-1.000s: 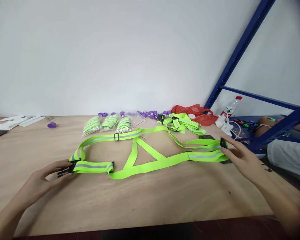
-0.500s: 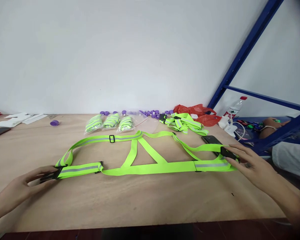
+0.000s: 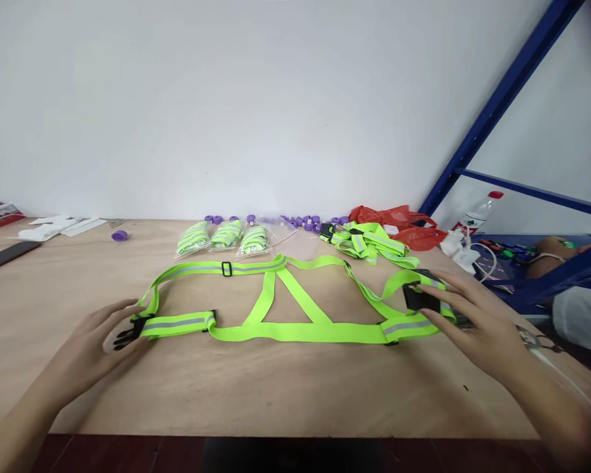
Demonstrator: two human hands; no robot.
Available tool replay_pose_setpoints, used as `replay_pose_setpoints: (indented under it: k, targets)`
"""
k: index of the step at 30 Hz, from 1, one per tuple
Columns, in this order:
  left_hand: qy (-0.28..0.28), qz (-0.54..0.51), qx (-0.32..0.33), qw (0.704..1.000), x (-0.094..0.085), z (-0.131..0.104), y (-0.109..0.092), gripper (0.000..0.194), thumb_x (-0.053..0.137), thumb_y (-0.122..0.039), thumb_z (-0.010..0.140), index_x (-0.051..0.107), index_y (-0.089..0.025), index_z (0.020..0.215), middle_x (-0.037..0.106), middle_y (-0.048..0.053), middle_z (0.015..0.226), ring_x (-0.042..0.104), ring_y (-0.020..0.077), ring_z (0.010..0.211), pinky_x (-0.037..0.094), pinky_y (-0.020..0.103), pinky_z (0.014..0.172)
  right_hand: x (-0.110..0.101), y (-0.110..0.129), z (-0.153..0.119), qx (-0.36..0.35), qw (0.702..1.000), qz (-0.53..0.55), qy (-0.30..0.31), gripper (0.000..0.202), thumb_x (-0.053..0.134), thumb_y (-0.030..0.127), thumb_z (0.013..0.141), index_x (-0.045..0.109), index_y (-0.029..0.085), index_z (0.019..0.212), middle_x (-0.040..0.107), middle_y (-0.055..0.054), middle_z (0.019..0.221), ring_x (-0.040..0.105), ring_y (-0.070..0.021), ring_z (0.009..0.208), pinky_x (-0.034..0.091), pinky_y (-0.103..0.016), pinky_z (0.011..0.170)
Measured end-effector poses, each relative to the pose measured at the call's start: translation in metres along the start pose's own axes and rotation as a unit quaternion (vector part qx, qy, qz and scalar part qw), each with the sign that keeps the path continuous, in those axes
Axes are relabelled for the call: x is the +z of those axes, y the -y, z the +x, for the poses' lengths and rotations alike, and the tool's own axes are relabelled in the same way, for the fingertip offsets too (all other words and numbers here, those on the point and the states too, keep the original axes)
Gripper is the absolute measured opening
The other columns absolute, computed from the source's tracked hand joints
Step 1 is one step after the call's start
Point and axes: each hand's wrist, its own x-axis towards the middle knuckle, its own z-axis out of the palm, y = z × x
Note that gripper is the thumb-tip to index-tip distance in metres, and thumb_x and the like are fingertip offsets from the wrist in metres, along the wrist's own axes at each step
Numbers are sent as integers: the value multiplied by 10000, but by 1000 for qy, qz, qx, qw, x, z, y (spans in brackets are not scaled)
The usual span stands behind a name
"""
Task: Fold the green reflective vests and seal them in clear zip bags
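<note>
A neon-green harness (image 3: 295,332) with grey reflective stripes lies spread across the wooden table. At its left end my left hand (image 3: 96,345) has fingers and thumb around a black buckle (image 3: 138,326). My right hand (image 3: 477,322) holds the right end, fingers against another black buckle (image 3: 418,299), which is lifted and turned. Two slanting straps join the harness's upper and lower bands in the middle. A dark phone lies partly hidden behind the right end.
Behind are bagged green straps (image 3: 226,234), purple caps (image 3: 119,235), loose green straps (image 3: 374,243) and a red plastic bag (image 3: 398,220). A blue metal frame (image 3: 492,105), a bottle (image 3: 480,213) and another person's arm (image 3: 546,259) are at right.
My left hand has moved right with the left buckle. My right hand has shifted left, and its buckle has turned with the strap bunching up there. The view has shifted slightly.
</note>
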Motion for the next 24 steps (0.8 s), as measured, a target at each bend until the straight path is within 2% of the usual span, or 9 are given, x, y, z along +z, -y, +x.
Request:
replay_pose_setpoints:
  k: [4, 6, 8, 11, 13, 16, 18, 21, 24]
  targets:
    - [-7, -59, 28, 998, 11, 9, -40, 409, 619, -555, 845, 645, -284, 1150, 640, 70, 1323, 566, 353, 1247, 421, 511, 1102, 15, 33, 16, 2, 999, 37, 7, 297, 589, 422, 931, 693, 281, 1170, 572, -108, 1404, 581, -318, 1268, 459, -504, 1097]
    - [27, -147, 9, 989, 23, 16, -74, 358, 590, -529, 886, 665, -282, 1133, 671, 58, 1278, 572, 335, 1249, 453, 466, 1075, 30, 50, 21, -25, 998, 59, 24, 310, 598, 425, 936, 682, 276, 1194, 577, -116, 1401, 567, -313, 1287, 470, -502, 1084]
    - [98, -264, -9, 959, 40, 24, -113, 343, 552, -525, 920, 678, -272, 1116, 693, 60, 1240, 614, 308, 1192, 502, 434, 1020, 48, 65, 23, -58, 994, 71, 62, 341, 615, 453, 927, 678, 279, 1213, 589, -124, 1394, 573, -314, 1279, 490, -497, 1059]
    - [245, -443, -28, 862, 72, 40, -172, 501, 575, -543, 918, 555, -259, 1330, 662, 102, 1302, 654, 276, 1126, 541, 438, 964, 73, 83, 23, -97, 987, 80, 98, 376, 621, 473, 922, 672, 281, 1241, 594, -133, 1395, 589, -317, 1256, 494, -503, 1046]
    - [302, -534, -58, 788, 96, 51, -203, 634, 639, -563, 877, 473, -242, 1398, 650, 143, 1300, 684, 265, 1054, 582, 416, 854, 88, 92, 22, -113, 984, 92, 101, 409, 624, 477, 922, 650, 279, 1279, 581, -139, 1410, 585, -312, 1261, 493, -499, 1047]
    - [357, -613, -97, 698, 126, 62, -232, 670, 750, -586, 777, 540, -180, 1266, 700, 127, 1049, 716, 232, 859, 594, 351, 692, 103, 100, 18, -124, 980, 113, 105, 504, 642, 491, 908, 587, 265, 1356, 547, -151, 1446, 553, -301, 1305, 493, -471, 1054]
    - [373, -638, -94, 667, 138, 66, -239, 584, 782, -596, 737, 592, -155, 1070, 668, 53, 833, 684, 169, 678, 573, 296, 608, 105, 100, 16, -128, 976, 118, 127, 657, 681, 521, 871, 498, 253, 1443, 507, -164, 1484, 510, -309, 1352, 475, -473, 1076]
    - [349, -634, -79, 685, 141, 71, -235, 548, 798, -603, 708, 564, -169, 948, 617, 0, 774, 611, 105, 525, 525, 245, 500, 95, 87, 10, -100, 976, 113, 159, 906, 745, 554, 797, 341, 233, 1542, 413, -184, 1554, 419, -337, 1423, 428, -513, 1113]
    - [297, -603, -69, 737, 134, 76, -224, 598, 776, -595, 736, 503, -215, 1108, 631, -8, 818, 616, 107, 520, 526, 243, 488, 75, 62, 1, -21, 977, 106, 184, 854, 755, 509, 795, 386, 232, 1513, 463, -170, 1521, 452, -341, 1395, 425, -529, 1107]
